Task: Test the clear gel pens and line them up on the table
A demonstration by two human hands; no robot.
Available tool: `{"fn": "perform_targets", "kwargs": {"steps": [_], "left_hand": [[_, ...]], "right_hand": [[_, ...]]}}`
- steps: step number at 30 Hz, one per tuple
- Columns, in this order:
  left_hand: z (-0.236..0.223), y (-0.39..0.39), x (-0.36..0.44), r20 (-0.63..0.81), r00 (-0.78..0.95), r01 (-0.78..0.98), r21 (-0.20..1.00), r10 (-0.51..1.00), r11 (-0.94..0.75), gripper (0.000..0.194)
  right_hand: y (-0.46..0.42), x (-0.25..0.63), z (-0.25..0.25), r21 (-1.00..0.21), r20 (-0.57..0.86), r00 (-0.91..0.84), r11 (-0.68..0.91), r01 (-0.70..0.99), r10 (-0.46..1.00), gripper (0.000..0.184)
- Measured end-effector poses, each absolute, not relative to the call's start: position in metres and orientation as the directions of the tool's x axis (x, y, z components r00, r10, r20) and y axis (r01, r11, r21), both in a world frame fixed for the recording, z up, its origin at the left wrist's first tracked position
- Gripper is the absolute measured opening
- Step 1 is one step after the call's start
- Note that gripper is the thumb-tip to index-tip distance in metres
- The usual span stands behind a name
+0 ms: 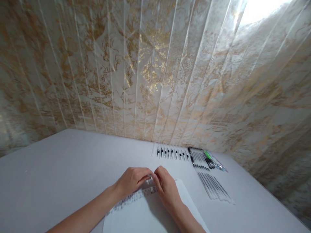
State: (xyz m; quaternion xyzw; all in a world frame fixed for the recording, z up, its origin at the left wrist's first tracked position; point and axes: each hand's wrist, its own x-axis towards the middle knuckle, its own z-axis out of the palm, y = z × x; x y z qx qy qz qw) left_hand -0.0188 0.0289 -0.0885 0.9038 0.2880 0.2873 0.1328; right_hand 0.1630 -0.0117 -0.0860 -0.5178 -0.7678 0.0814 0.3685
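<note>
Both forearms angle in from the lower edge, wrists low on the table. My left hand lies knuckles up, fingers curled and pinching a thin clear pen part. My right hand meets it fingertip to fingertip, curled too; whether it grips the same piece I cannot tell. Under both: a smooth white paper sheet, print along its upper edge. Beyond, well apart, a row of clear pen barrels and thin refills. Wall covering: glossy, gold-veined, vertically ribbed.
</note>
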Motion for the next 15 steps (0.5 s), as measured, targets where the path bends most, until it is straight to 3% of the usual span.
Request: {"fn": "perform_targets", "kwargs": {"steps": [4,9,15], "left_hand": [[-0.0874,0.0263,-0.0176,0.447,0.685,0.432,0.385,0.575,-0.815,0.022],[-0.0866,0.0263,-0.0184,0.443,0.675,0.423,0.424,0.591,-0.801,0.02],[-0.0873,0.0245,-0.0174,0.456,0.691,0.428,0.366,0.561,-0.826,0.023]], "right_hand": [[-0.0117,0.1637,-0.0865,-0.507,0.425,-0.194,0.41,0.758,0.884,0.048],[-0.0142,0.1617,-0.0863,-0.534,0.443,-0.16,0.403,0.743,0.882,0.035],[-0.0138,0.1629,-0.0879,-0.505,0.404,-0.18,0.383,0.773,0.897,0.048]]}}
